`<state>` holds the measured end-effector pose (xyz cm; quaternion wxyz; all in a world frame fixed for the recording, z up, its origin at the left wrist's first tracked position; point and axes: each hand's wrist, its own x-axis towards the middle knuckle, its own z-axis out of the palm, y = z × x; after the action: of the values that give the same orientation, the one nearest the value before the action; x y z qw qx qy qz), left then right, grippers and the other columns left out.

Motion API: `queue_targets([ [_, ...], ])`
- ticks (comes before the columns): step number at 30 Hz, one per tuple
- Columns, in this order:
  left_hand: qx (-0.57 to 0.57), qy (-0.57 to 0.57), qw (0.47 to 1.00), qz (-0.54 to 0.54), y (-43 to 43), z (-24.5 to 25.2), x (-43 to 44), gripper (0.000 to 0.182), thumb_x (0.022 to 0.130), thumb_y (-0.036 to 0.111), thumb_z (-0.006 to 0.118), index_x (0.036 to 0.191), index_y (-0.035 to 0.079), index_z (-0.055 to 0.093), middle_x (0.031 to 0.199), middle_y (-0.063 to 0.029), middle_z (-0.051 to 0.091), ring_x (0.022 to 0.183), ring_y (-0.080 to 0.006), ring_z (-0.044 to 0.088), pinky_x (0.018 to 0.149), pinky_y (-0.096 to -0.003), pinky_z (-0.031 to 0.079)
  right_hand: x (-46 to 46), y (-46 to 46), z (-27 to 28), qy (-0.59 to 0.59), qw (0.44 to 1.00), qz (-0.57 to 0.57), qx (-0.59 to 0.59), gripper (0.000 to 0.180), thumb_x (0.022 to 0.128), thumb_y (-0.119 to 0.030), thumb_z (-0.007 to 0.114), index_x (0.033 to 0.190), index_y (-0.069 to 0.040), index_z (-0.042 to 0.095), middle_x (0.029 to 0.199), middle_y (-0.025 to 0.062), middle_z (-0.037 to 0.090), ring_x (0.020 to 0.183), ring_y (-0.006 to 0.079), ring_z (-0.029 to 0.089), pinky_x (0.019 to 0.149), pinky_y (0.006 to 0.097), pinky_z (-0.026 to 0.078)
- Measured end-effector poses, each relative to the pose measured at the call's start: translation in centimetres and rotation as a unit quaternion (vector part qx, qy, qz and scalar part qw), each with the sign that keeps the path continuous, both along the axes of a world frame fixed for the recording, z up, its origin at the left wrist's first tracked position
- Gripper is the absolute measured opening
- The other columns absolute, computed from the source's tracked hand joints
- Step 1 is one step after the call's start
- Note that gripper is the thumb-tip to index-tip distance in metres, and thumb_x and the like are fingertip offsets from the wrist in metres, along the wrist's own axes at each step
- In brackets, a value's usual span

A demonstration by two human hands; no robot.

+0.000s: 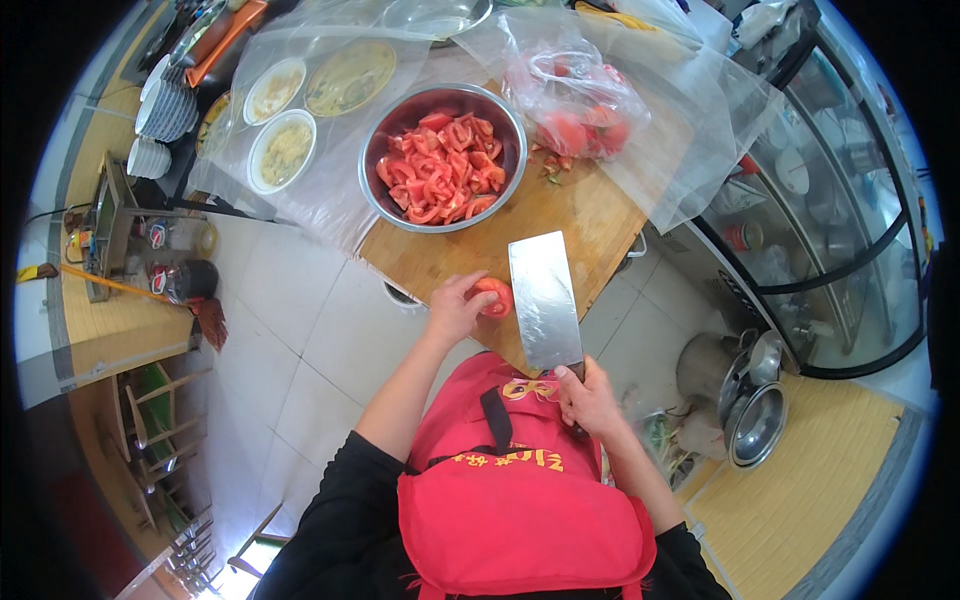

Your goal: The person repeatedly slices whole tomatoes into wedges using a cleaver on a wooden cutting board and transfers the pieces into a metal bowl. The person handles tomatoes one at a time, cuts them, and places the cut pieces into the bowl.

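My left hand (455, 305) has its fingers around a piece of tomato (495, 297) near the front edge of the wooden cutting board (592, 214). In my right hand (589, 397) is the handle of a Chinese cleaver (546, 300). Its broad blade lies just right of the tomato, its flat side facing up toward me. Beyond both hands stands a steel bowl (517, 161) holding many cut tomato wedges (442, 169). A clear plastic bag (577, 97) of whole tomatoes sits at the board's far right, with tomato scraps (553, 163) beside it.
Plastic sheeting (330, 202) covers the table to the left, with white bowls of food (282, 151) under or on it. A glass display case (832, 217) stands at right. Steel pots (757, 424) are low on the right. Stacked bowls (166, 111) are at far left.
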<state>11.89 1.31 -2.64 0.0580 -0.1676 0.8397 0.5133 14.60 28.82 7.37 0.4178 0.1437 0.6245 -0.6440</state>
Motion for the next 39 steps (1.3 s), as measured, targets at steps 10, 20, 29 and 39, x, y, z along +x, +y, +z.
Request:
queue_targets([
  [10, 0.021, -0.033, 0.999, 0.006, 0.1, -0.8, 0.7, 0.044, 0.089, 0.023, 0.078, 0.129, 0.006, 0.07, 0.093, -0.0171, 0.064, 0.085, -0.0335, 0.065, 0.079, -0.0428, 0.053, 1.0, -0.3, -2.5, 0.071, 0.996, 0.025, 0.05, 0.022, 0.105, -0.021, 0.059, 0.105, 0.001, 0.053, 0.063, 0.0049, 0.056, 0.045, 0.0127, 0.051, 0.044, 0.0329, 0.042],
  [20, -0.002, -0.03, 0.999, 0.01, 1.0, -0.9, 0.3, 0.032, 0.091, 0.017, 0.075, 0.121, 0.004, 0.071, 0.09, -0.0156, 0.062, 0.073, -0.0283, 0.067, 0.07, -0.0396, 0.055, 0.8, -1.1, -2.1, 0.033, 0.997, 0.021, 0.072, 0.024, 0.103, -0.022, 0.062, 0.1, 0.002, 0.055, 0.063, 0.0079, 0.058, 0.048, 0.0167, 0.056, 0.049, 0.0366, 0.045],
  [29, 0.026, 0.009, 0.999, 0.016, 2.2, 0.9, 0.3, 0.033, 0.095, 0.007, 0.071, 0.127, 0.004, 0.07, 0.094, -0.0106, 0.06, 0.066, -0.0149, 0.066, 0.062, -0.0303, 0.055, 0.6, 0.5, -2.3, 0.114, 0.974, 0.102, 0.166, 0.025, 0.103, -0.021, 0.062, 0.105, 0.003, 0.057, 0.079, 0.0128, 0.066, 0.073, 0.0218, 0.066, 0.069, 0.0405, 0.052],
  [39, 0.065, -0.035, 0.996, 0.043, 2.4, 0.9, -0.2, 0.032, 0.095, 0.004, 0.07, 0.127, 0.001, 0.069, 0.094, -0.0088, 0.059, 0.062, -0.0137, 0.066, 0.058, -0.0295, 0.055, 1.2, 0.3, -2.9, 0.106, 0.979, 0.061, 0.161, 0.026, 0.101, -0.02, 0.065, 0.104, 0.004, 0.058, 0.087, 0.0192, 0.071, 0.08, 0.0298, 0.069, 0.075, 0.0431, 0.052],
])
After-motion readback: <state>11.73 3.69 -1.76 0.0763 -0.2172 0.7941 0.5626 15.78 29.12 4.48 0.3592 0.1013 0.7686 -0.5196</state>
